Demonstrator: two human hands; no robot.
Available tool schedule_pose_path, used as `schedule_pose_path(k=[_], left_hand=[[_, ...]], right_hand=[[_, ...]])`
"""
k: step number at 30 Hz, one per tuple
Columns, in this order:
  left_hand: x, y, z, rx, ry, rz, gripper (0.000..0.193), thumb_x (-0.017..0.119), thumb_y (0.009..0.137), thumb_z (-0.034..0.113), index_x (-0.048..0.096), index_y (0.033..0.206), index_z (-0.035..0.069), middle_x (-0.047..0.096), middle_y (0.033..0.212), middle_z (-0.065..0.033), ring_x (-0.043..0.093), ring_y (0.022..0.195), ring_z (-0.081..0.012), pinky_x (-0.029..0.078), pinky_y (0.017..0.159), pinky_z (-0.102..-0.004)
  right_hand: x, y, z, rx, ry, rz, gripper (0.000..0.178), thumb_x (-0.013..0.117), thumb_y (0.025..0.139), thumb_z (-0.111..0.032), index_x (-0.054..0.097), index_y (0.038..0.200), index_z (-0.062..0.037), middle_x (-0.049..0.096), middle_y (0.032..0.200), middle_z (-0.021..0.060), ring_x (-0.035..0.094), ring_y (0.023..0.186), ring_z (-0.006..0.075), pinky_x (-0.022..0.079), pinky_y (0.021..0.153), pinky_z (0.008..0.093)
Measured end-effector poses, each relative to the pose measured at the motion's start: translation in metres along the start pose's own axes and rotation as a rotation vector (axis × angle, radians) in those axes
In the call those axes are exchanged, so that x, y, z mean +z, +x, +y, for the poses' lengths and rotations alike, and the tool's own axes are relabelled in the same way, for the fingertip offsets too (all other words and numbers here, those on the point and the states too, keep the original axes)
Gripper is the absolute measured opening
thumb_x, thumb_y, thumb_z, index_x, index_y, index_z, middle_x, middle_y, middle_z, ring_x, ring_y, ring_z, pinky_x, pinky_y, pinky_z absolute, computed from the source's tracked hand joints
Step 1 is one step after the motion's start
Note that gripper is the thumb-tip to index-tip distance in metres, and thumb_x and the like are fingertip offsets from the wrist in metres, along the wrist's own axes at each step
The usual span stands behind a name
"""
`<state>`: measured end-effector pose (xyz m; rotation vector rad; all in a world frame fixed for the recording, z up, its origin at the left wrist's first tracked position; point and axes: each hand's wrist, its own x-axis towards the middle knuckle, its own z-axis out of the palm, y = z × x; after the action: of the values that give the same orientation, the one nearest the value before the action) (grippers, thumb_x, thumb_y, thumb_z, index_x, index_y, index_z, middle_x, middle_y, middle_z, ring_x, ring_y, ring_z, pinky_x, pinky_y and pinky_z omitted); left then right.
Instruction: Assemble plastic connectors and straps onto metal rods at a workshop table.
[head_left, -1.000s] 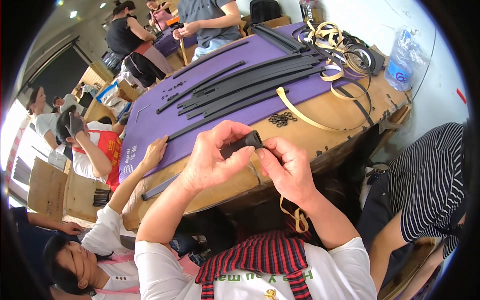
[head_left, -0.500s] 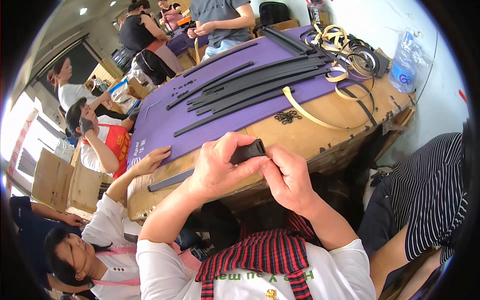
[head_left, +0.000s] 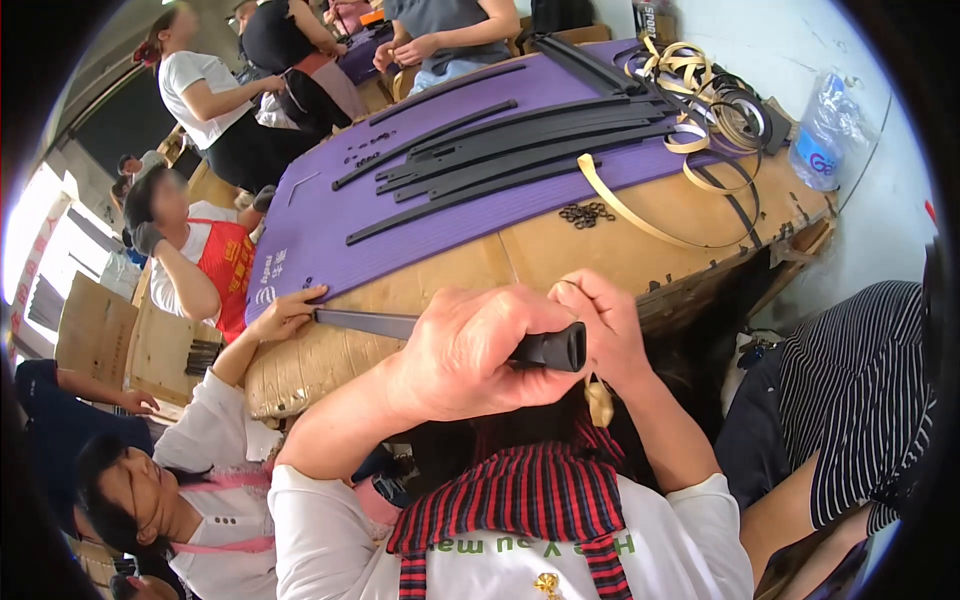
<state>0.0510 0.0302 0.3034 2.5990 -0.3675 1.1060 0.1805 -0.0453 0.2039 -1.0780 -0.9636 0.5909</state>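
Observation:
My left hand [head_left: 475, 350] is wrapped around a black tube [head_left: 558, 348] whose hollow oval end points right. A long dark strip [head_left: 365, 322] runs left from behind this hand; it looks like the same piece, though the join is hidden. Right beside the tube's open end is my right hand [head_left: 608, 325], its fingers curled and pressed together. What they hold, if anything, is hidden. Below those fingers hangs a small tan piece [head_left: 598, 402]; how it is attached cannot be seen.
Several black strips [head_left: 500, 155] lie on a purple mat [head_left: 320, 215] over the table [head_left: 520, 255]. Nearby are small black rings [head_left: 586, 215], coiled tan tape [head_left: 690, 75] and a plastic bottle [head_left: 822, 140]. Another person's hand [head_left: 288, 312] rests at the left edge. Someone in stripes [head_left: 850, 370] is close right.
The black tube has swung so its open end points lower and more toward me. Both hands have shifted slightly right. The strip's far end has risen beside the other person's hand.

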Motion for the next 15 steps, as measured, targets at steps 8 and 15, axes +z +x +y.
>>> schedule_pose_path(k=[8, 15], left_hand=[[0.024, -0.013, -0.018, -0.050, 0.108, -0.039, 0.028, 0.073, 0.064, 0.013, 0.052, 0.081, 0.006, 0.056, 0.063, -0.0067, 0.058, 0.053, -0.0243, 0.045, 0.044, -0.0320], [0.031, -0.014, -0.017, -0.137, 0.137, -0.094, 0.040, 0.077, 0.061, 0.025, 0.050, 0.081, 0.005, 0.056, 0.064, -0.0073, 0.058, 0.055, -0.0255, 0.045, 0.044, -0.0327]], right_hand=[[-0.023, -0.025, -0.045, -0.331, -0.031, 0.031, 0.021, 0.063, 0.077, -0.001, 0.057, 0.097, 0.0000, 0.051, 0.073, 0.0008, 0.042, 0.058, 0.0034, 0.034, 0.050, 0.0170], [-0.024, -0.009, -0.046, -0.613, -0.344, -0.080, 0.041, 0.079, 0.064, -0.010, 0.057, 0.097, 0.0005, 0.054, 0.074, 0.0035, 0.042, 0.052, 0.0051, 0.034, 0.047, 0.0187]])
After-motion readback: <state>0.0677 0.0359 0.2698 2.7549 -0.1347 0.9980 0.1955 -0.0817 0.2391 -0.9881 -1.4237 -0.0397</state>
